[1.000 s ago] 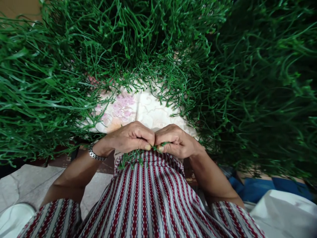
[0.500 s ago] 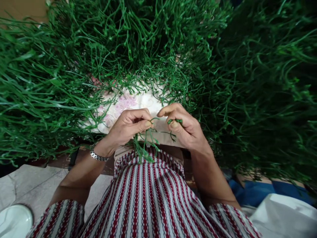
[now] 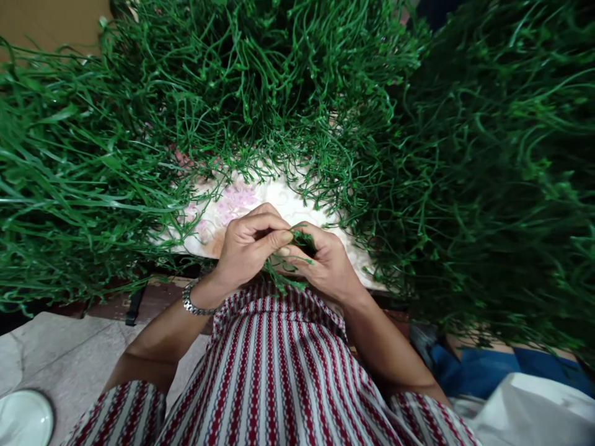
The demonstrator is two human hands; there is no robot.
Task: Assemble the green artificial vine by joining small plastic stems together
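Observation:
Thin green stems (image 3: 275, 272), looking like flowering chives with small knobbed tips, hang from between my fingers in front of my lap. My left hand (image 3: 248, 241), with a metal watch (image 3: 194, 300) on its wrist, pinches them between thumb and forefinger. My right hand (image 3: 330, 263) meets it fingertip to fingertip, closed around more short green stem pieces (image 3: 304, 243) that show inside its curled fingers. The fingertips partly hide where the stems are gripped. Beneath and beyond the hands lies a pale cloth (image 3: 274, 195) with a pink flower print.
Heaped stems of the same kind surround the cloth: a left pile (image 3: 83, 161), a far pile (image 3: 279, 62) and a darker right pile (image 3: 488, 204). A white round lid or dish (image 3: 25, 418) is at lower left. White sheeting (image 3: 534, 412) and blue material (image 3: 488, 370) lie at lower right.
My right hand has moved left and slightly down, so its fingertips now meet my left hand's. Its raised forefinger has curled in. The left hand has shifted slightly right.

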